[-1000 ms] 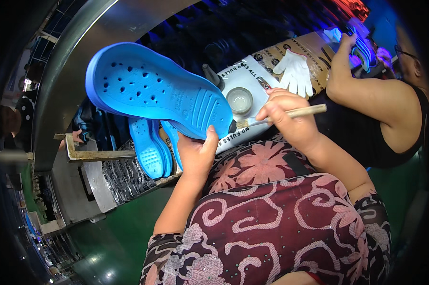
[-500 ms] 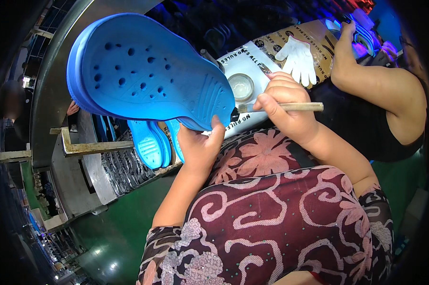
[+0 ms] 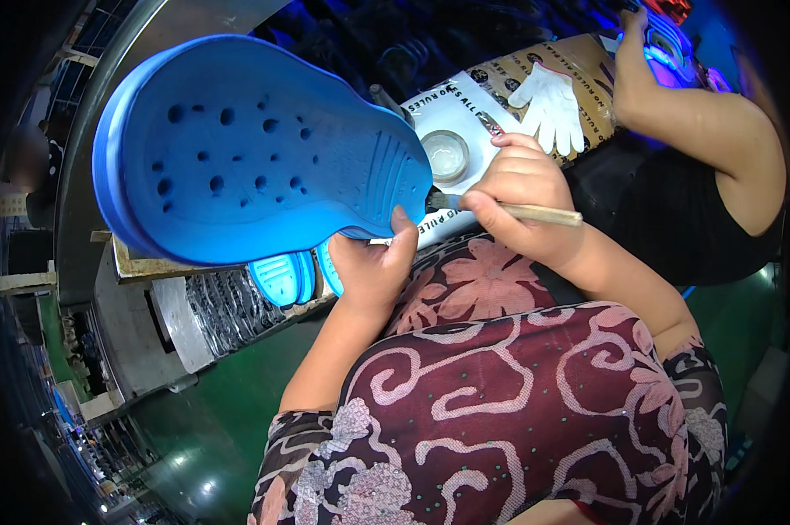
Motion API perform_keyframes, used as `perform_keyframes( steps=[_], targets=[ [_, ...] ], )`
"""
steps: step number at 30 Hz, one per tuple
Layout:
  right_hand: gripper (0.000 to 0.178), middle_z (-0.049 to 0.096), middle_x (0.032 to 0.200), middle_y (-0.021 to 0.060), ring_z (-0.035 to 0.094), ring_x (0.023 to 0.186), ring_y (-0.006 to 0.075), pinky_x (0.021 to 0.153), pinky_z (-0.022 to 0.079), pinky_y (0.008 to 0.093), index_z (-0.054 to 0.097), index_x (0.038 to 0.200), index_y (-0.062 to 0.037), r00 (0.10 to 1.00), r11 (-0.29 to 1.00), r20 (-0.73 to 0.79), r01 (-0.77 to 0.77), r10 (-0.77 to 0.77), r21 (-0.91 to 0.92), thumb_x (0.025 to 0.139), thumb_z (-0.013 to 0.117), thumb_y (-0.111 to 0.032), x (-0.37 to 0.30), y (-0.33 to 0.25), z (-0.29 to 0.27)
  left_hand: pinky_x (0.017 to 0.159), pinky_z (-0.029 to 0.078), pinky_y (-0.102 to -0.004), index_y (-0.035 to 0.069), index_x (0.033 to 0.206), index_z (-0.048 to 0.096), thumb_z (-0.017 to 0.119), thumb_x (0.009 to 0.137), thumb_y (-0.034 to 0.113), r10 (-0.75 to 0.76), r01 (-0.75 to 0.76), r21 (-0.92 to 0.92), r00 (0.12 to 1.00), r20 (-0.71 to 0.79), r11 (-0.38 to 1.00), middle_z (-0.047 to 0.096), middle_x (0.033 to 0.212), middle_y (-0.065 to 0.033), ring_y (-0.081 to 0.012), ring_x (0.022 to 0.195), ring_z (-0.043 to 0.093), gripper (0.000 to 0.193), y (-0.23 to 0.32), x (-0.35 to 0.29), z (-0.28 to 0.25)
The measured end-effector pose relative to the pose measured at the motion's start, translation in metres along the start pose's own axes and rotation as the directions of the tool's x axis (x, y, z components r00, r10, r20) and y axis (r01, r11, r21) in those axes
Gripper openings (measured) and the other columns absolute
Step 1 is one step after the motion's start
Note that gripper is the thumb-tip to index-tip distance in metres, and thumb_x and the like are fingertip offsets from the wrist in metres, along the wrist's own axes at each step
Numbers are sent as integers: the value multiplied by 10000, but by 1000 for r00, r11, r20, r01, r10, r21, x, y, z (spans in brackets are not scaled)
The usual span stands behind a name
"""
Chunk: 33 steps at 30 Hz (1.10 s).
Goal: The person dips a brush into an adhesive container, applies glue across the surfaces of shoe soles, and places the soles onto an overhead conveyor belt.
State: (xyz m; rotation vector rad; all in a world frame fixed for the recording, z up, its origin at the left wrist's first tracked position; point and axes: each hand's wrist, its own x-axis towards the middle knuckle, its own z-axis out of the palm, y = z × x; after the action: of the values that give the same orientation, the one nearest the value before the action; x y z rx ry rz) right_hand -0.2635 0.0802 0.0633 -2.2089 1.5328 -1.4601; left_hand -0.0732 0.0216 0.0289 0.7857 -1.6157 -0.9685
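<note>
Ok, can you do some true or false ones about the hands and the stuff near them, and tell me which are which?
1. The left hand holds a blue shoe sole. True.
2. The right hand holds scissors. False: it holds a brush.
3. The brush's dark tip is at the sole's edge. True.
4. The knitted glove is red. False: it is white.
5. A round dish sits left of the glove in the picture. True.
6. The sole has no holes. False: it has several.
</note>
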Motion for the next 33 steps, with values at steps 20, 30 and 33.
perform_keyframes(
  steps=[20,30,33],
  targets=[
    [243,564,570,52,516,558,240,764,431,365,625,629,-47,999,999,-36,-29,30,34,848,602,-151,3,3,5,708,484,-280,-41,951,569,639,729,-45,170,-169,17,984,-59,985,622,897,-114,-177,782,608,233,-3,3,8],
    [206,564,573,71,503,553,243,668,414,357,625,630,-45,995,996,-98,-21,29,88,817,631,-132,3,5,3,711,477,-278,-30,925,574,643,730,-10,69,-68,38,997,-36,997,634,816,-98,-151,743,604,207,1,6,6],
    [212,557,573,81,493,549,252,665,415,355,620,626,-42,994,1000,-111,-8,11,30,820,626,-125,-2,14,-7,729,470,-275,-34,929,568,634,741,-23,70,-80,-83,991,-114,993,629,826,-86,-137,761,595,199,10,14,16]
  ],
)
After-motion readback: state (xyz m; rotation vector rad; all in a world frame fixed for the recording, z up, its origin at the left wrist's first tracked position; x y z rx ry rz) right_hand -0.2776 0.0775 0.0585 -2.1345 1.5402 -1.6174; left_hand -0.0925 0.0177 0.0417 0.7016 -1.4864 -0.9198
